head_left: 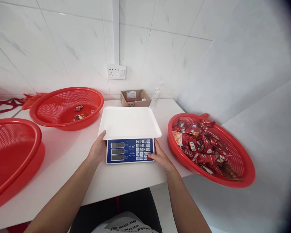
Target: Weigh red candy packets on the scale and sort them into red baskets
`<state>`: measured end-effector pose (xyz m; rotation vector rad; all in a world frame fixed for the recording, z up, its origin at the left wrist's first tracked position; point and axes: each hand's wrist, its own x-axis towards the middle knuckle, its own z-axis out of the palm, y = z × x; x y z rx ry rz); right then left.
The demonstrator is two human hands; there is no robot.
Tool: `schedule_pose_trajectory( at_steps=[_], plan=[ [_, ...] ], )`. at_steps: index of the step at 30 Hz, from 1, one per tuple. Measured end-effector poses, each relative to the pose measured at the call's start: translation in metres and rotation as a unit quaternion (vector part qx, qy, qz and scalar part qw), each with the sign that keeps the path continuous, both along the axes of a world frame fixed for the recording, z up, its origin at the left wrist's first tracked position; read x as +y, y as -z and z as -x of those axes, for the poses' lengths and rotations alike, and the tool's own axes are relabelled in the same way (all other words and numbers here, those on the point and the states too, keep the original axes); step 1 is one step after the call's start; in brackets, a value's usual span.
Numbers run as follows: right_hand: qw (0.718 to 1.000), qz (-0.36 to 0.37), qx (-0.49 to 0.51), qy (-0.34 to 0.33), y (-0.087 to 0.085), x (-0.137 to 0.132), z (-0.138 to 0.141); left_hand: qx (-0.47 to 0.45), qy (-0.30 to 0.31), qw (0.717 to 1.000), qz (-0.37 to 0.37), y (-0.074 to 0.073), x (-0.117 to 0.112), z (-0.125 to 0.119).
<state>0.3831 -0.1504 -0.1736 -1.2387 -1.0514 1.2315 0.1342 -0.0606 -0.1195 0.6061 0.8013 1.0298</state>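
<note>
In front of me on the white table stands a digital weighing scale (130,150) with a white tray (129,121) on top and a blue keypad panel. The tray bears nothing but a few specks. My left hand (98,149) grips the scale's left side, thumb up at the tray's corner. On the opposite side, my right hand (160,156) is wrapped around the scale's edge, its thumb over the lower right keys near a red one. Both hands' other fingers are hidden beside or under the scale. Digits show on the displays, the middle one reading about 0.000.
At the right, a red basket (248,171) full of red-wrapped snack packets (203,145) overhangs the table edge. Another red basket (48,121) with a few packets stands back left; a third red basket (36,139) is nearer. A cardboard box (135,103) and clear bottle (157,94) sit by the wall.
</note>
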Motion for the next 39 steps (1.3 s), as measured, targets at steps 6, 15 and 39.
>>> schedule_pose_trajectory(
  at_steps=[6, 15, 39],
  plan=[
    [1.0, -0.011, 0.005, -0.017, 0.001, 0.0, -0.001, -0.005, -0.002, 1.0, -0.004, 0.002, 0.0, 0.0],
    [1.0, -0.006, 0.011, 0.004, -0.001, 0.001, 0.003, -0.007, -0.004, 1.0, 0.0, 0.004, 0.001, 0.0],
    [1.0, 0.003, -0.023, 0.008, 0.007, 0.0, 0.003, 0.006, -0.008, 1.0, 0.01, 0.006, 0.001, -0.001]
  ],
)
